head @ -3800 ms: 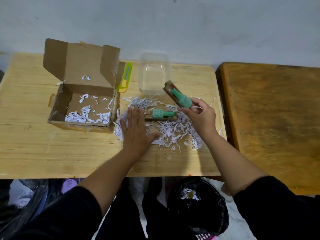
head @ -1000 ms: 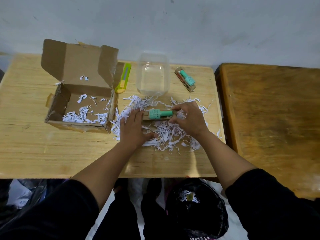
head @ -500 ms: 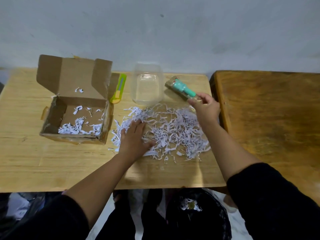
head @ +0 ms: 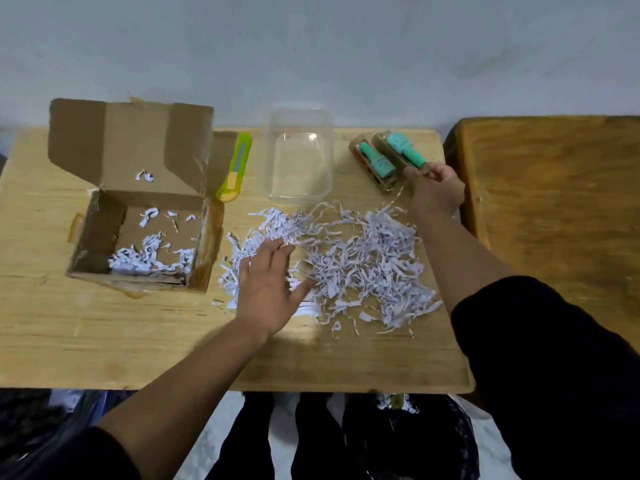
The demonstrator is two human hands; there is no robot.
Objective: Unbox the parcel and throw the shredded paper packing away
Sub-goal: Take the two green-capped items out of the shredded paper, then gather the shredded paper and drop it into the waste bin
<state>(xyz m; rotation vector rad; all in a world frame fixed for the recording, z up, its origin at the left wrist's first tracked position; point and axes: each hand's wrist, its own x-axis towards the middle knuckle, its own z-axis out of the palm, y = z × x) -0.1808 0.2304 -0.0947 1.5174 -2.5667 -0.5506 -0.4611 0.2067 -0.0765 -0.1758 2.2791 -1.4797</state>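
An open cardboard box (head: 114, 174) stands at the left of the light wooden table (head: 86, 334), with a little shredded paper inside. A large heap of white shredded paper (head: 367, 265) lies spread in the middle. My left hand (head: 268, 289) rests flat on its left part, fingers apart. At the back right, my right hand (head: 434, 190) grips the near end of a teal item in brown card packaging (head: 403, 152). It touches a second, similar teal item (head: 374, 164) lying on the table.
A clear plastic tub (head: 299, 157) stands at the back middle. A green and yellow utility knife (head: 235, 168) lies beside the box. A darker wooden table (head: 554, 202) adjoins on the right. Below the front edge is a black bin bag (head: 408, 441) holding some shreds.
My right hand lifted the second teal item out of the shredded paper and carried it to the back right, beside the first one. My left hand stayed on the heap.
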